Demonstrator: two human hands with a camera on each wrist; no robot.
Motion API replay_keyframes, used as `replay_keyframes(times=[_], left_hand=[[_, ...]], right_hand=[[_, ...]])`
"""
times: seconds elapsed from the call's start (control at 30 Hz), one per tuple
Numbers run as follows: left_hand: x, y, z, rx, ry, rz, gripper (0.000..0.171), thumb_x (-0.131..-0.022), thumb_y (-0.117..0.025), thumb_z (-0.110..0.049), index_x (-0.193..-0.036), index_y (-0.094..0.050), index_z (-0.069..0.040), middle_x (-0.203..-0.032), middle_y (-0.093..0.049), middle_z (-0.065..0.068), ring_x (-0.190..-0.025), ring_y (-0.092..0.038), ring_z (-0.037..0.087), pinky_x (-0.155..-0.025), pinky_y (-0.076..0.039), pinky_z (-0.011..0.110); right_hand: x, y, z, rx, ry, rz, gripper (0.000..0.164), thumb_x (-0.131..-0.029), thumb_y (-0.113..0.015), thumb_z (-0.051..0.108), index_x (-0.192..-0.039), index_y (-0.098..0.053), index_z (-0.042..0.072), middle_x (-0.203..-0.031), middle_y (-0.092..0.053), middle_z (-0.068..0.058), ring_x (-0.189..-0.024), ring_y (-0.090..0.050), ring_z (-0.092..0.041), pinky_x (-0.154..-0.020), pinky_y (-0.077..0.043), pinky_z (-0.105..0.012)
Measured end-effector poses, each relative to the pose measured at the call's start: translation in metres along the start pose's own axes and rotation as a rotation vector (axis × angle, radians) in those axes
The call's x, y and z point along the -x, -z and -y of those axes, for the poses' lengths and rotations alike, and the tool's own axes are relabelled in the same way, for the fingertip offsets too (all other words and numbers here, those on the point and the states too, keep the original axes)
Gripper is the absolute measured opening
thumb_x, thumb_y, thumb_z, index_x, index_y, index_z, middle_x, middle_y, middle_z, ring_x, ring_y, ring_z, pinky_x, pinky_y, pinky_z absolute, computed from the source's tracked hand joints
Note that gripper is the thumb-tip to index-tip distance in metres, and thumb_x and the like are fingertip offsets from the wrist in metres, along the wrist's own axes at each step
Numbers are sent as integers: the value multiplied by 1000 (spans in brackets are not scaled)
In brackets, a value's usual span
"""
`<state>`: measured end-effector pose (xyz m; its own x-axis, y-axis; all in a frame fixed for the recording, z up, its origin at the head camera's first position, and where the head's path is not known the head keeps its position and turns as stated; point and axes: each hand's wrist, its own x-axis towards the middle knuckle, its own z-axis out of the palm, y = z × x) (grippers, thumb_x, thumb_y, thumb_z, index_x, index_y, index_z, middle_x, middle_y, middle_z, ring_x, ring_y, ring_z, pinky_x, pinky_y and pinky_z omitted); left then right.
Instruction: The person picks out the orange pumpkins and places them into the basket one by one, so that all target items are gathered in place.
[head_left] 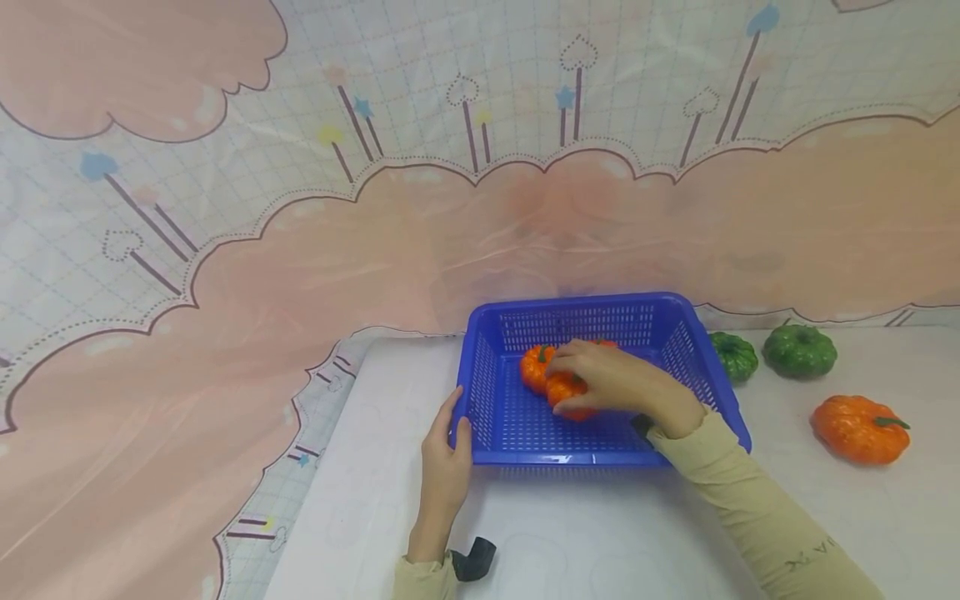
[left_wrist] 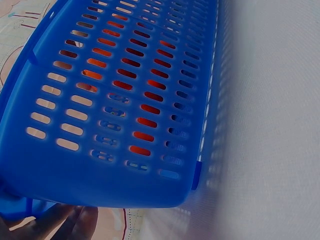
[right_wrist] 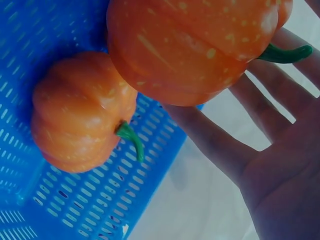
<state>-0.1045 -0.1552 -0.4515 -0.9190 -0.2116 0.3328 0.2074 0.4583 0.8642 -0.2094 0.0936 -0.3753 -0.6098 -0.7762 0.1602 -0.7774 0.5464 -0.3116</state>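
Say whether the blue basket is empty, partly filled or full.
Partly filled: an orange pumpkin lies in the blue basket, another is under the right hand, and bare mesh floor shows.

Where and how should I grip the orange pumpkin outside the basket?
Grip the orange pumpkin around its broad body, probably from above: it is rounded and uncovered on top, while its thin green stem juts right and likely offers little hold.

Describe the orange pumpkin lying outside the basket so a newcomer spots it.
Find the blue basket on the white table. Right of it sit two green pumpkins; nearer the camera is the orange pumpkin, the only orange one outside.
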Motion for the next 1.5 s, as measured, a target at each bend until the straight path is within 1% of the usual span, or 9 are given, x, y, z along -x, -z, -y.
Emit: replay_keyframes(times=[0.1, 0.27, 0.57, 0.8, 1.0, 1.2, 1.5], left_hand=[[0, 0, 0, -3, -6, -4, 43, -102, -49, -5, -145, -49, -8, -149, -49, 14, -141, -43, 32, -116, -35, 47], [0, 0, 0, -5, -11, -5, 43, -102, -49, -5, -145, -49, -8, -149, -49, 15, -141, -43, 32, -116, -36, 47], [0, -2, 0, 10, -6, -4, 43, -102, -49, -6, -145, -50, -8, -149, -49, 14, -142, -42, 30, -117, -34, 46], [0, -1, -2, 5, -2, -4, 43, -102, -49, -6, -145, -49, -8, -149, -49, 14, -142, -42, 31, -117, -35, 47], [0, -1, -1, 7, -3, -4, 43, -102, -48, -6, -145, -49, -7, -149, -49, 15, -142, -42, 32, -117, -35, 47], [0, -2, -1, 12, 1, -1, 43, -102, -48, -7, -145, -49, -8, -150, -49, 14, -142, -41, 31, -117, -34, 47], [-1, -2, 2, 12, -3, -3, 42, -103, -48, -7, -145, -50, -9, -150, -49, 13, -142, -42, 30, -117, -34, 47]], right_hand=[[-1, 0, 0, -12, 0, 14, 44, -83, -80, 35, -115, -71, 7, -112, -69, -7, -103, -61, -24, -94, -55, -42], [-2, -1, 0, -26, -26, 46, 45, -83, -80, 34, -117, -71, 7, -115, -70, -7, -106, -62, -25, -98, -54, -44], [-3, -5, -4, -40, -37, 89, 45, -83, -79, 37, -117, -71, 9, -114, -70, -3, -105, -61, -22, -95, -55, -40], [-4, -7, -5, -50, -11, 95, 43, -83, -80, 34, -116, -71, 8, -112, -70, -3, -102, -61, -20, -94, -55, -37], [-5, -10, -8, -37, 8, 87, 48, -83, -80, 36, -118, -70, 5, -110, -70, -4, -101, -61, -20, -94, -55, -37], [-5, -11, -9, -37, 10, 95, 48, -84, -79, 36, -118, -69, 4, -115, -69, -8, -107, -62, -25, -99, -53, -42], [-6, -15, -12, -58, 8, 108, 49, -84, -79, 36, -119, -69, 3, -118, -69, -10, -115, -61, -29, -105, -49, -45]])
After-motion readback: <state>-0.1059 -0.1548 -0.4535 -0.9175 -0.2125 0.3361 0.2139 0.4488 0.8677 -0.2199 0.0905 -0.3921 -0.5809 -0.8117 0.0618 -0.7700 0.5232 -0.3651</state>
